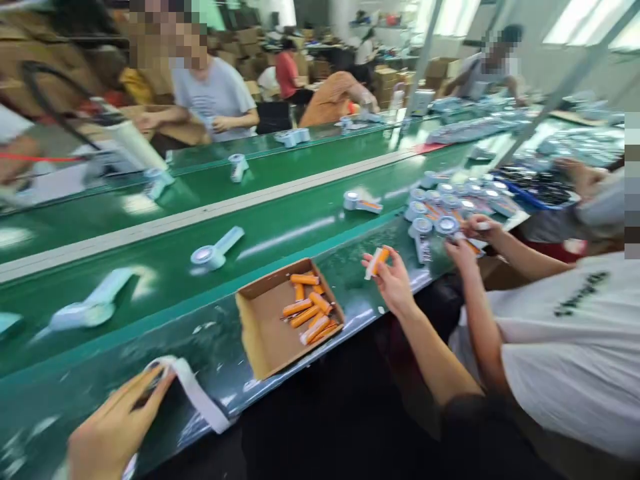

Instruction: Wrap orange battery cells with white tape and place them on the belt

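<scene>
At the lower left, my left hand [117,420] has its thumb and fingers closed on a roll of white tape [197,393], whose strip slopes down to the table edge. My right hand [395,280] is raised over the table edge, right of the cardboard box, and pinches an orange battery [380,260] with a white strip along it. Several orange batteries [305,310] lie loosely in the right part of the open cardboard box [260,340], between my two hands.
Pale blue handheld parts [213,253] lie spaced along the green conveyor [280,230]. A co-worker's hands [467,250] hold a part at the right, beside a pile of similar parts [450,200]. A blue tray [537,187] of dark pieces is behind. People sit across the line.
</scene>
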Tool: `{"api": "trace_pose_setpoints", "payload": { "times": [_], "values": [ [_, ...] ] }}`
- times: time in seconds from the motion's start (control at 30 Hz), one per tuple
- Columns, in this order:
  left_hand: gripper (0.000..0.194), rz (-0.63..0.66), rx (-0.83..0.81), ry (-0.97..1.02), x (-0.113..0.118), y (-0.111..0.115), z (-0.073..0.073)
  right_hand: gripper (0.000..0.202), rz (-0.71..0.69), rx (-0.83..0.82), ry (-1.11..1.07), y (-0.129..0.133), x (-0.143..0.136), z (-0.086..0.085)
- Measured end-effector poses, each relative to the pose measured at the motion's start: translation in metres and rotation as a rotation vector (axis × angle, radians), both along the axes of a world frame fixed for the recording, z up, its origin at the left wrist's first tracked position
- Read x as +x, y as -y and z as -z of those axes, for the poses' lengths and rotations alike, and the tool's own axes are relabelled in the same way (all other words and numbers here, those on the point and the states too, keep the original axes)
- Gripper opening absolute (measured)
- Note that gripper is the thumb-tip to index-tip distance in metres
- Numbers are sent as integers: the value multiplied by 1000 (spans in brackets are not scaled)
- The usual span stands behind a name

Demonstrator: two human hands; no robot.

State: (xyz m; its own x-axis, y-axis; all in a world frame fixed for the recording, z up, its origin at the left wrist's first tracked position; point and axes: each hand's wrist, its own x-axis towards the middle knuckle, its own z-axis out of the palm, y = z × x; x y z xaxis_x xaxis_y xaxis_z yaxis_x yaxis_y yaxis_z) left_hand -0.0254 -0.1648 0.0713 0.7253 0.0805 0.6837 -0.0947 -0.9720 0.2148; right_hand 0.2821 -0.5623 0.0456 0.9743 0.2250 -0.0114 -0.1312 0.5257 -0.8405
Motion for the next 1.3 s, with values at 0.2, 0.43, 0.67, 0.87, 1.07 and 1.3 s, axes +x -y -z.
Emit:
{"api": "trace_pose_setpoints", "payload": {
  "times": [0.2,0.43,0.67,0.87,1.07,1.3],
  "values": [
    [31,-392,7,-344,94,-20,6,67,8,-165,18,15,1,39],
    [51,-501,103,-878,265,-44,-22,58,84,-232,66,18,-14,40],
    [41,27,237,-842,300,-20,-10,49,220,-260,223,4,1,19],
    [29,329,316,-905,343,9,8,41,-19,-265,468,-90,68,-18],
    [22,244,231,-959,361,18,5,38,-217,-615,670,-147,112,2],
    [29,99,135,-971,366,24,-5,39,-310,-1022,914,-156,119,7]
  ]
}}
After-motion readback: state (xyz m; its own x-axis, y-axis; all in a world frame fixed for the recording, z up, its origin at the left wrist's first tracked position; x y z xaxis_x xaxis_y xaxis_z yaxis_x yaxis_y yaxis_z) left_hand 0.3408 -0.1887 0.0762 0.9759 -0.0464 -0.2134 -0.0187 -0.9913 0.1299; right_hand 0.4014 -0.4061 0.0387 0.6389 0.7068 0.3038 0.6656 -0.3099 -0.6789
